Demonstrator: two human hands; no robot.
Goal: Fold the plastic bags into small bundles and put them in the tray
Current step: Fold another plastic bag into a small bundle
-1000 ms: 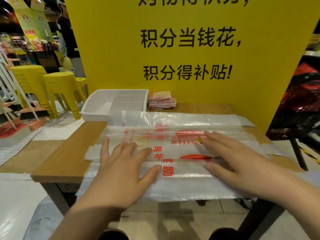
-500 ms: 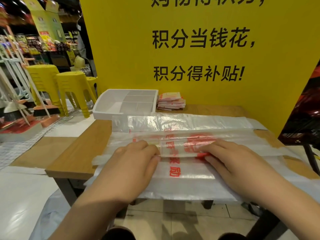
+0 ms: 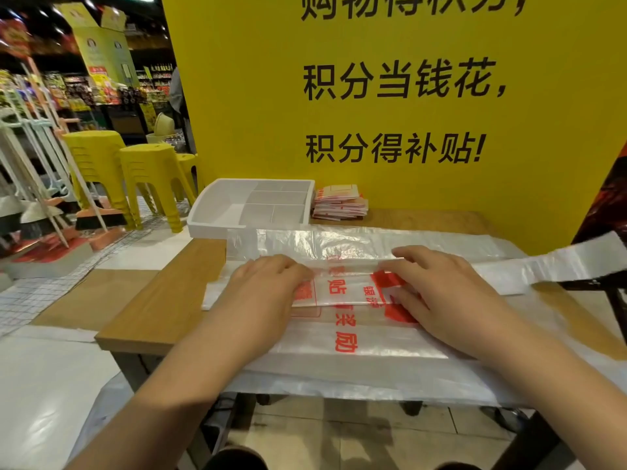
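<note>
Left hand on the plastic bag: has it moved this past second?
Yes. The left hand, gripping the printed plastic bag, moved toward the white divided tray on the wooden table.

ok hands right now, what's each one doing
left hand: fingers curled, gripping the fold of the plastic bag
right hand: on the same fold; pinching or just pressing cannot be told

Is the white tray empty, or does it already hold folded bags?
Empty, as far as visible: the white tray shows only bare compartments. A red-and-white stack lies beside it.
</note>
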